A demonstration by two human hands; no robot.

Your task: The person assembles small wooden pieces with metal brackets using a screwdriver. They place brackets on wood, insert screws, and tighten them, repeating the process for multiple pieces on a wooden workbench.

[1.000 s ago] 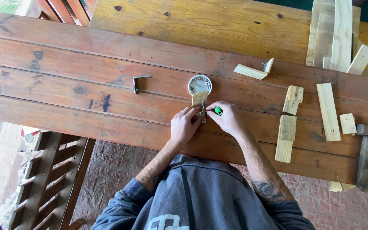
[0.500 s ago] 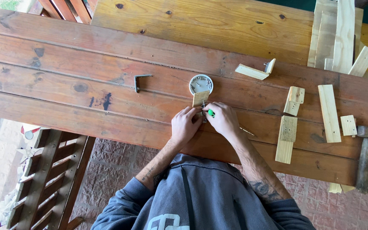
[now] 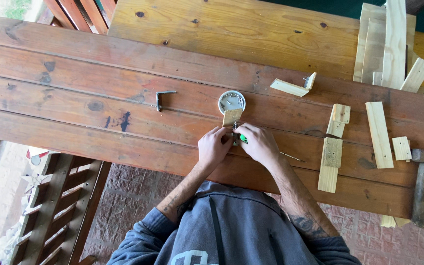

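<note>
A small pale wood block [image 3: 232, 117] stands on the dark plank table [image 3: 99, 122], just below a round white tub [image 3: 232, 101] of screws. My left hand [image 3: 213, 148] pinches the block's lower end. My right hand [image 3: 259, 145] is closed around a green-handled tool [image 3: 243, 139], whose tip meets the block between my two hands. What lies under the fingers is hidden.
A bent metal key [image 3: 162, 97] lies to the left. A thin metal bit [image 3: 291, 157] lies right of my hand. Several wood offcuts [image 3: 379, 133] and a hammer [image 3: 422, 184] sit at the right, with planks stacked at the back right [image 3: 391, 44]. A slatted bench [image 3: 55, 211] stands below the table's edge.
My hands have drawn closer together at the block, and the green handle is now mostly covered by my right hand. Nothing else on the table has moved.
</note>
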